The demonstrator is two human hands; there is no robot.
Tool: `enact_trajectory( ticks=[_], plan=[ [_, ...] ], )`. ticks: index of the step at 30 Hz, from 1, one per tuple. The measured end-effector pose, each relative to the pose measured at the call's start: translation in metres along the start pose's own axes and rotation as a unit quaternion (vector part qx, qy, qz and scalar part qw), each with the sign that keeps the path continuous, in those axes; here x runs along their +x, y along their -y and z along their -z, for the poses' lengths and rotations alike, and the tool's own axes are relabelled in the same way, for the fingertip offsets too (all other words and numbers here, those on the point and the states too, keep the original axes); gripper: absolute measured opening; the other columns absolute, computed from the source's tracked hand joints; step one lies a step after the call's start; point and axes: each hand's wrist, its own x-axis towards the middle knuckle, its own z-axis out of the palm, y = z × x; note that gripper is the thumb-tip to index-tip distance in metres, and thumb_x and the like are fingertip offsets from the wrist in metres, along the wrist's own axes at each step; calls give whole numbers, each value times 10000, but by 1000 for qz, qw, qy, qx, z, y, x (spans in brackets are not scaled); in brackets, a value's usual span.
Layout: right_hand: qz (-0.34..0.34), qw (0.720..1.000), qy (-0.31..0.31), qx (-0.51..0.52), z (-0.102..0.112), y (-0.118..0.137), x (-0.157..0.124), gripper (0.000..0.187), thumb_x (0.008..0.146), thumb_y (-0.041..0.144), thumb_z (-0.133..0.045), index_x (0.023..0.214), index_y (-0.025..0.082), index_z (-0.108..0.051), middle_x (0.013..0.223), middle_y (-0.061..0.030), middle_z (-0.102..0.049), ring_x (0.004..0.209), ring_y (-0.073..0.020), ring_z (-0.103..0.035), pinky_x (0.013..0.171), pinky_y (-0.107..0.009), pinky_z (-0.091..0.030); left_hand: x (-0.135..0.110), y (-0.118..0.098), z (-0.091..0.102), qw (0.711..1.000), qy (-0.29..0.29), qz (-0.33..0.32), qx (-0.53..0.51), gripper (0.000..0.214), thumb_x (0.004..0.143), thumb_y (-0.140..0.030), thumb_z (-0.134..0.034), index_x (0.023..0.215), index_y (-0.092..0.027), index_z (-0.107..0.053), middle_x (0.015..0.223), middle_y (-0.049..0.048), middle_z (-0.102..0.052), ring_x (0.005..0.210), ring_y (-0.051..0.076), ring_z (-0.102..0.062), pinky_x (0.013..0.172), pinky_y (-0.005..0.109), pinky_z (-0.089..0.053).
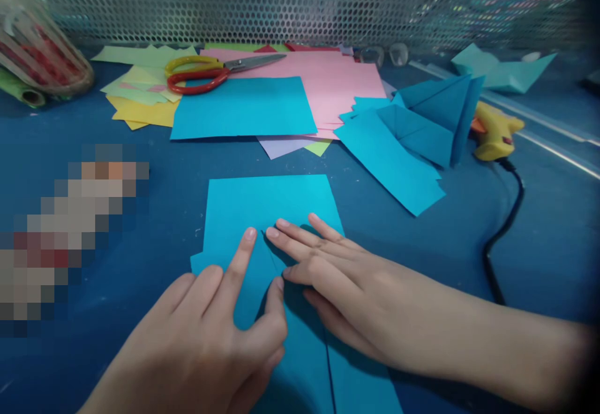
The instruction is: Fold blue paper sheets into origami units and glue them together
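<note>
A sheet of blue paper (276, 198) with folded flaps lies flat in front of me, a dark slit-like seam running down its lower part. My left hand (220, 333) rests on its left side. The index finger points forward onto the paper, the thumb is apart from it, and the other fingers are curled. My right hand (349, 282) lies across the right side, fingers stretched out and pressed on the paper near the seam's top. Both hands hold nothing and cover much of the folds. Behind them lies another blue sheet (244, 114).
Scissors (201, 76) with red and yellow handles lie on pink sheets (347, 82) at the back. Folded blue paper (422, 126) stands at right, beside a yellow glue gun (497, 132) with a black cord (497, 239). A clear jar (51, 51) stands back left; a pixelated patch covers the left.
</note>
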Motion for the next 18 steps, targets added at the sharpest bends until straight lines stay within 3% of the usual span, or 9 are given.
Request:
enact_trajectory(
  ticks=[13, 18],
  plan=[
    [12, 999, 18, -39, 4, -4, -1, 263, 1014, 86, -398, 1051, 76, -659, 1508, -192, -513, 1458, -274, -407, 1215, -467, -324, 1, 8, -2, 998, -22, -62, 25, 261, 976, -238, -388, 1185, -193, -538, 1355, 347, -600, 707, 276, -724, 532, 372, -542],
    [8, 999, 29, -42, 4, -4, -1, 278, 997, 91, -377, 1101, 90, -635, 1537, -174, -481, 1467, -277, -397, 1211, -498, -342, 2, 7, -2, 998, -19, -54, 27, 269, 964, -225, -399, 1192, -190, -537, 1358, 336, -605, 715, 282, -727, 529, 377, -545]
  ],
)
